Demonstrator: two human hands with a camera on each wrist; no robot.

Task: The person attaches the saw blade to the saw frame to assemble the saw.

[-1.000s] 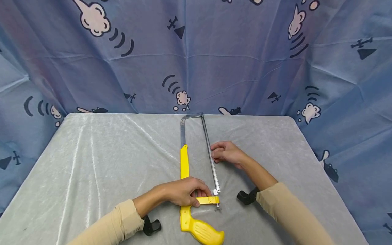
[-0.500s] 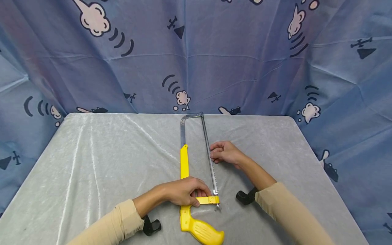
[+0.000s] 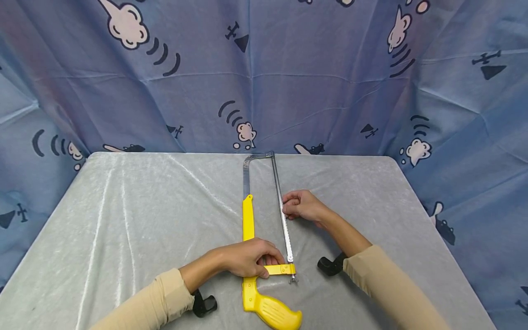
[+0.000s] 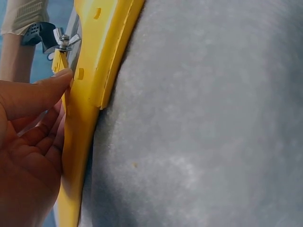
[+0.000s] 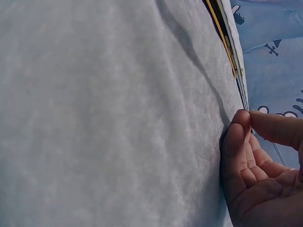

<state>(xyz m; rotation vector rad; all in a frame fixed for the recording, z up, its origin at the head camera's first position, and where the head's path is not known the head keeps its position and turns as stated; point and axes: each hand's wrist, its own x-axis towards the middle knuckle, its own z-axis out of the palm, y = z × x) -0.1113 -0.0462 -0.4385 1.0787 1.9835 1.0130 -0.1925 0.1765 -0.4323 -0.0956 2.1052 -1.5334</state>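
A hacksaw with a yellow frame (image 3: 248, 217) lies on the table in the head view, its yellow handle (image 3: 278, 314) toward me. My left hand (image 3: 252, 256) grips the yellow cross arm (image 3: 280, 270) above the handle; the left wrist view shows the thumb (image 4: 57, 85) pressed on it. A wing nut (image 4: 65, 41) sits at the arm's end. Between thumb and fingertips, my right hand (image 3: 307, 207) pinches the silver saw blade (image 3: 287, 236) near its middle. The blade runs from the far metal bow (image 3: 260, 156), and its near end overlaps the pin by the cross arm.
Grey velvety cloth covers the table (image 3: 165, 220). Behind it hangs a blue patterned curtain (image 3: 313, 91). Black wrist devices (image 3: 205, 306) are strapped to both wrists, below the beige sleeves (image 3: 392, 284).
The blade's near end has swung slightly left, from beside the pin to over it, and its flat face has turned. My right hand shifted slightly left with it; the left hand stayed put.
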